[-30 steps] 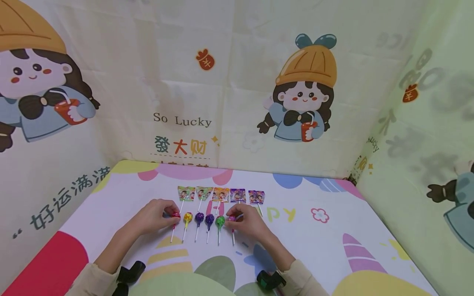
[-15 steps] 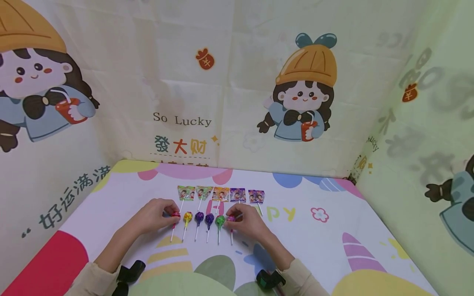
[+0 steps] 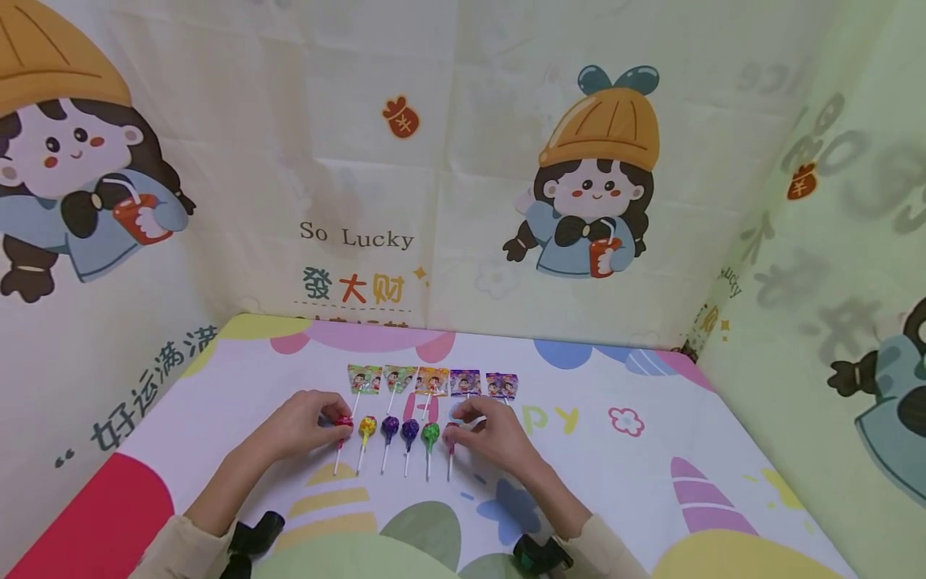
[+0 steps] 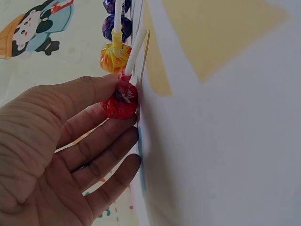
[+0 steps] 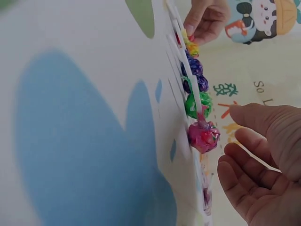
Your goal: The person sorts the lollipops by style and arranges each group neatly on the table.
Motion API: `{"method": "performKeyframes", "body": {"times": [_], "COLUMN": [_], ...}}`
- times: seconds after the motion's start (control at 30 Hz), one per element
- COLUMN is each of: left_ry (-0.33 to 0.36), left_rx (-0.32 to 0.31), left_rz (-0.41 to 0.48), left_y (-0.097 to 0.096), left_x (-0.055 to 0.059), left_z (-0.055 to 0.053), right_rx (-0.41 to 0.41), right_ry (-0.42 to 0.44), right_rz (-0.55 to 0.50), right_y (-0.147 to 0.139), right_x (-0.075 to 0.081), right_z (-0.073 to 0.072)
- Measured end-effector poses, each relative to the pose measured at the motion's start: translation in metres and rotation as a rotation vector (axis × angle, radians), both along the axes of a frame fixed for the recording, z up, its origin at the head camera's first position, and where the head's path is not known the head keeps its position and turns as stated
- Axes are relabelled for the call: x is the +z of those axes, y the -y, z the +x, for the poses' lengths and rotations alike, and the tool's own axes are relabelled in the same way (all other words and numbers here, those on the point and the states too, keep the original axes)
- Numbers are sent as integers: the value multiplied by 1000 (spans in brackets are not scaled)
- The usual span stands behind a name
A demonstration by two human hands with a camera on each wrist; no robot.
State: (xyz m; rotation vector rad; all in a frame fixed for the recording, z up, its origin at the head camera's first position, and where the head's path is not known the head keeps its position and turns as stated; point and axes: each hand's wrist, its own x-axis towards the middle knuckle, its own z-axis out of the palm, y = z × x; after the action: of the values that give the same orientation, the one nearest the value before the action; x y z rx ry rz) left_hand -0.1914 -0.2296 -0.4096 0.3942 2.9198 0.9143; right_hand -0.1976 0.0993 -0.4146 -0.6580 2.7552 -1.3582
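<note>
A front row of ball lollipops lies on the table, sticks toward me. My left hand (image 3: 307, 422) pinches the red lollipop (image 4: 121, 103) at the row's left end between thumb and index finger, its other fingers spread at the table. Rightward follow a yellow lollipop (image 3: 367, 426), two purple lollipops (image 3: 390, 427) and a green lollipop (image 3: 431, 434). At the right end is a pink lollipop (image 5: 204, 136). Beside it my right hand (image 3: 495, 434) has thumb and fingers parted, a gap showing between them and the candy in the right wrist view.
Behind the front row lies a second row of flat-wrapped lollipops, among them green (image 3: 364, 379), orange (image 3: 432, 380) and purple (image 3: 465, 382) ones. The patterned tabletop (image 3: 579, 482) meets a printed cloth backdrop (image 3: 463, 161) at the back and sides.
The pink lollipop has shifted slightly left toward the green one. My right hand has let go of it and moved a little to the right. My left hand stays put.
</note>
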Motion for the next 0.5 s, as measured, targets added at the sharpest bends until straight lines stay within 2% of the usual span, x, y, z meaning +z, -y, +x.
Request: {"method": "performKeyframes", "body": {"times": [0.1, 0.27, 0.5], "left_ry": [18, 46, 31], "left_rx": [8, 24, 39], "left_rz": [1, 5, -43], "left_y": [-1, -3, -4], "left_x": [0, 3, 8], "left_z": [1, 3, 5], "right_rx": [-4, -19, 15], "right_ry": [-44, -65, -139], "right_rz": [-2, 16, -14], "right_y": [-7, -22, -46], "right_x": [2, 4, 8], "right_z": [5, 16, 31]}}
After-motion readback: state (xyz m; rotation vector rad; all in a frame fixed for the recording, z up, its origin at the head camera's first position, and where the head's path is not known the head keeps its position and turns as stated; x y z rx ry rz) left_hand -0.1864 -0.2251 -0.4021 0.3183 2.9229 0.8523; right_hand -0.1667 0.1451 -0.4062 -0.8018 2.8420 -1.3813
